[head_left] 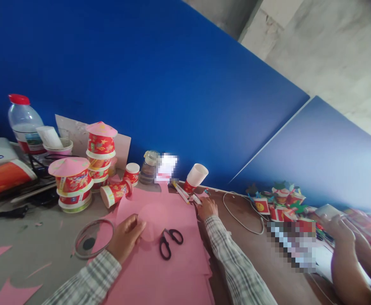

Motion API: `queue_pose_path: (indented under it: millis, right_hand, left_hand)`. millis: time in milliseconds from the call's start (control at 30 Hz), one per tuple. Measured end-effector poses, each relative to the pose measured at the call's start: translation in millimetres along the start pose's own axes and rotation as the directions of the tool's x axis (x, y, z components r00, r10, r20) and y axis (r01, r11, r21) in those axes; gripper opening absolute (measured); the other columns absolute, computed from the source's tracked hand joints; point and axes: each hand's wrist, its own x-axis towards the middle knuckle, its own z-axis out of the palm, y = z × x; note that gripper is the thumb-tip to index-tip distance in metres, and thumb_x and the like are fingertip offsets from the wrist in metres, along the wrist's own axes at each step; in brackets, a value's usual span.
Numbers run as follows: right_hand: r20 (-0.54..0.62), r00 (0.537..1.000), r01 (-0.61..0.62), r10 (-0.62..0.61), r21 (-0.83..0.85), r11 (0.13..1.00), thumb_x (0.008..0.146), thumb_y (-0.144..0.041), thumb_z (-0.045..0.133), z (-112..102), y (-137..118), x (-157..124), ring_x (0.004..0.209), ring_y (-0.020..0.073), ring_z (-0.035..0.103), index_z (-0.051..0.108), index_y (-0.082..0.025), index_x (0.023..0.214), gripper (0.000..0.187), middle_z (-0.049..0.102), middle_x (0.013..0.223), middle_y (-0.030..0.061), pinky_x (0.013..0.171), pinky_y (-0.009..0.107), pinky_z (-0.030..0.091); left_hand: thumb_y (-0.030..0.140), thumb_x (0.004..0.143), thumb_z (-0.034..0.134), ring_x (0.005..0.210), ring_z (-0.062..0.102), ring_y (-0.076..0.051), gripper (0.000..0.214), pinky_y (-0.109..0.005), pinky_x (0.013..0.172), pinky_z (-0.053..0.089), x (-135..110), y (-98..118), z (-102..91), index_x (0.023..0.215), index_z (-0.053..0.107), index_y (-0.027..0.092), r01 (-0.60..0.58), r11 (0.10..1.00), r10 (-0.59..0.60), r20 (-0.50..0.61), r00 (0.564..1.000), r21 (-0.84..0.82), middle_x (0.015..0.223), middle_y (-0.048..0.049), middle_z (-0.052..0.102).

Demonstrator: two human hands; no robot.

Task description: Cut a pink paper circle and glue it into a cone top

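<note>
While pinched at its near-left edge: pink paper disc [152, 220], held by left hand [125, 237], fingers [138, 226] closed on the rim, thumb on top.
Where: flat on the pink paper sheets [173, 262], near middle of the bench [29, 237].
Handling, judged: light, thin, floppy; likely to crease or tear if squeezed hard; best taken by the rim, or slid flat.
Look: round, same pink as the sheets beneath, so outline faint.
Right hand [207, 208]: palm down at the far right edge of the sheets, fingers loosely spread, gripping nothing visible.
Just right of disc: black scissors [170, 241], shut, lying on the sheets.
Left of left hand: round glass lid [93, 239], flat on the bench.
Far left: stacked red paper cups [74, 184] under pink cone roofs; plastic bottle [25, 125] with red cap.
Far right: another person's hands [341, 228], apart from these.
</note>
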Motion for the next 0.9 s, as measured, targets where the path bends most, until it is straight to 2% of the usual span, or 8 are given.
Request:
queue_pose_path:
  millis: [100,167,233,333,533,700,800,900]
  right_hand:
    - [-0.040,0.997,0.062,-0.058,0.110,0.992,0.073,-0.012,0.059,-5.7,-3.7,-19.8,0.095,0.0233,0.057,0.059,-0.020,0.099,0.027,0.061,0.100,0.0069,0.082,0.031,0.043]
    - [-0.062,0.991,0.127,-0.117,0.194,0.973,0.070,-0.010,0.058,-9.8,-12.7,-28.5,0.093,0.0213,0.058,0.060,-0.022,0.097,0.030,0.062,0.100,0.0044,0.078,0.026,0.043]
    - [-0.071,0.983,0.181,-0.168,0.271,0.945,0.068,-0.012,0.058,-14.2,-25.2,-31.0,0.089,0.0203,0.059,0.062,-0.025,0.095,0.030,0.065,0.095,0.0013,0.075,0.024,0.042]
    - [-0.084,0.979,0.206,-0.188,0.368,0.907,0.065,-0.022,0.061,-20.4,-44.6,-26.8,0.077,0.0218,0.060,0.066,-0.025,0.089,0.025,0.068,0.082,0.0014,0.067,0.026,0.041]
    - [-0.138,0.978,0.209,-0.159,0.571,0.794,0.062,-0.029,0.062,-27.3,-65.2,-23.3,0.058,0.0178,0.054,0.069,-0.020,0.072,0.015,0.062,0.059,-0.0014,0.055,0.024,0.037]
    - [-0.145,0.984,0.178,-0.104,0.751,0.636,0.062,-0.037,0.061,-29.1,-67.9,-27.3,0.047,0.0121,0.043,0.065,-0.016,0.061,0.021,0.052,0.048,-0.0041,0.047,0.021,0.033]
    - [-0.114,0.986,0.160,-0.122,0.851,0.500,0.061,-0.043,0.060,-27.0,-70.3,-30.3,0.041,0.0103,0.040,0.064,-0.015,0.068,0.030,0.048,0.045,-0.0052,0.043,0.021,0.032]
    - [-0.055,0.983,0.115,-0.174,0.928,0.354,0.062,-0.049,0.057,-23.2,-74.9,-35.7,0.035,0.0094,0.039,0.063,-0.013,0.076,0.039,0.045,0.042,-0.0062,0.037,0.021,0.031]
  left_hand:
    - [0.047,0.055,0.050,0.031,0.037,-0.010,0.026,-0.022,0.031,0.029,0.0,-0.3,0.6,0.047,0.047,0.022,-0.001,1.000,0.001,0.008,1.000,-0.007,0.033,0.0095,0.041]
    - [0.047,0.054,0.050,0.031,0.037,-0.010,0.027,-0.022,0.031,0.029,-0.1,-0.1,1.2,0.048,0.047,0.021,-0.002,1.000,0.002,0.016,1.000,-0.012,0.034,0.0096,0.040]
    - [0.047,0.053,0.051,0.031,0.036,-0.010,0.027,-0.022,0.031,0.028,-0.2,-0.2,1.7,0.047,0.047,0.021,-0.003,1.000,0.004,0.013,1.000,-0.015,0.033,0.0097,0.040]
    - [0.047,0.053,0.051,0.030,0.035,-0.009,0.027,-0.021,0.030,0.027,-0.2,-0.8,2.3,0.045,0.045,0.022,0.003,1.000,-0.003,-0.004,1.000,-0.024,0.032,0.0098,0.039]
    - [0.046,0.051,0.051,0.027,0.034,-0.009,0.026,-0.020,0.027,0.026,-0.8,0.5,2.7,0.045,0.042,0.023,0.029,0.998,-0.031,-0.031,0.999,-0.063,0.028,0.0101,0.039]
    - [0.047,0.050,0.052,0.025,0.034,-0.009,0.026,-0.021,0.026,0.025,-1.1,0.3,3.2,0.046,0.043,0.023,0.046,0.995,-0.048,-0.023,0.999,-0.083,0.027,0.0104,0.038]
    - [0.047,0.052,0.051,0.025,0.032,-0.009,0.027,-0.021,0.025,0.024,0.2,-2.5,2.6,0.045,0.042,0.023,0.039,0.995,-0.040,-0.010,0.999,-0.092,0.028,0.0105,0.038]
    - [0.047,0.052,0.052,0.031,0.036,-0.010,0.028,-0.022,0.030,0.029,0.3,-1.9,1.5,0.045,0.042,0.022,0.014,0.995,-0.012,0.017,1.000,-0.095,0.032,0.0097,0.039]
